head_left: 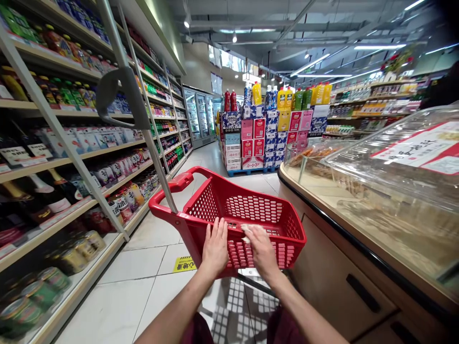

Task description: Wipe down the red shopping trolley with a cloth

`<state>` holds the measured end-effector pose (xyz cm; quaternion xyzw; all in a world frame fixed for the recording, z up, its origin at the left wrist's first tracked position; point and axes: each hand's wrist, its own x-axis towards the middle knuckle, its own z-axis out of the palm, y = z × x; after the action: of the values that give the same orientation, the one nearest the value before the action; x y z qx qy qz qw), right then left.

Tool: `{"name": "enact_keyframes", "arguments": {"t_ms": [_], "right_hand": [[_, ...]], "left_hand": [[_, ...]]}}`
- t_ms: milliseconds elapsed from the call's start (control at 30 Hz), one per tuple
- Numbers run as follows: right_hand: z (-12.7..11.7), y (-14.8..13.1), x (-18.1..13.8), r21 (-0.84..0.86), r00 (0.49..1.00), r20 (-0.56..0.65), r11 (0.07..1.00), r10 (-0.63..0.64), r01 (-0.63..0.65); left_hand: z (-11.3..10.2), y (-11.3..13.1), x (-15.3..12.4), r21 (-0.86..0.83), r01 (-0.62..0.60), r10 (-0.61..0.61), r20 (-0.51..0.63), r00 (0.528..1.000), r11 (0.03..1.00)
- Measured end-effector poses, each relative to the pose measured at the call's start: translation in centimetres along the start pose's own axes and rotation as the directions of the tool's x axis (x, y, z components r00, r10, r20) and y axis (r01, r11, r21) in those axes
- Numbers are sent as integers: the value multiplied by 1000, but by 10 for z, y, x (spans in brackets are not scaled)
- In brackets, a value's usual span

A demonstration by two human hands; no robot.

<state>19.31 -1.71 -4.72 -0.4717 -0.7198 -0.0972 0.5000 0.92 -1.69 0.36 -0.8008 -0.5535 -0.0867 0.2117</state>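
a red perforated plastic shopping-cart basket (234, 234) stands between drink shelves (77, 156) and a food display counter (315, 187). the left hand (215, 246) lies flat, fingers extended, against its near wall; the right hand (263, 248) pinches a crumpled white wipe (245, 229) at the near rim. brown food (319, 152) sits in the counter's clear case; the shelves hold bottles (50, 191) and cans (53, 278).

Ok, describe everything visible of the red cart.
The cart is red, seemingly plastic, with slotted walls, a handle and a grey pole at its left end. It sits upright, open-topped, beside the counter. The left hand lies against its near side; the right hand holds a white wad, perhaps cloth, at the near rim.
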Motion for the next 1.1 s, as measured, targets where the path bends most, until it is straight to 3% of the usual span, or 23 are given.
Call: {"name": "enact_keyframes", "arguments": {"t_ms": [67,133,200,267,367,467,567,633,700,767,900,1000,1100], "right_hand": [[6,4,-2,-13,998,42,999,-45,45],[-10,36,-13,-67,999,50,998,0,4],[-34,74,-24,-183,995,-16,978,103,-104],[-46,91,-29,-275,980,-119,943,160,-187],[-29,61,-21,-204,980,-100,961,169,-187],[-8,25,-12,-78,999,32,996,39,-36],[-23,45,-21,-84,999,28,996,45,-43],[-39,73,-30,-186,986,-99,971,134,-150],[-40,81,-31,-240,970,-163,946,180,-216],[-23,62,-24,-203,979,-119,961,166,-188],[8,16,-10,-45,1000,25,999,-18,19],[-10,41,-22,-82,1000,1,996,23,-23],[-30,72,-35,-210,978,-159,964,133,-166]], "left_hand": [[0,-5,-2,1,-26,26,1,1000,1000],[1,-9,-4,-13,-43,43,7,999,999],[1,-9,-6,-31,-51,52,13,999,998],[1,-6,-7,-40,-47,47,18,999,998],[-1,0,-7,-42,-32,33,22,999,999],[-7,-6,-7,-37,-42,43,16,999,998],[-11,-21,-10,-15,10,-10,-5,1000,1000],[-11,-28,-12,0,21,-21,-6,1000,1000],[-10,-29,-13,9,8,-8,0,1000,1000],[-10,-27,-13,15,20,-20,4,1000,1000],[-12,-25,-13,17,7,-7,4,1000,1000],[-12,-26,-15,11,19,-20,8,1000,1000],[-9,-23,-15,5,34,-35,10,999,999]]}}
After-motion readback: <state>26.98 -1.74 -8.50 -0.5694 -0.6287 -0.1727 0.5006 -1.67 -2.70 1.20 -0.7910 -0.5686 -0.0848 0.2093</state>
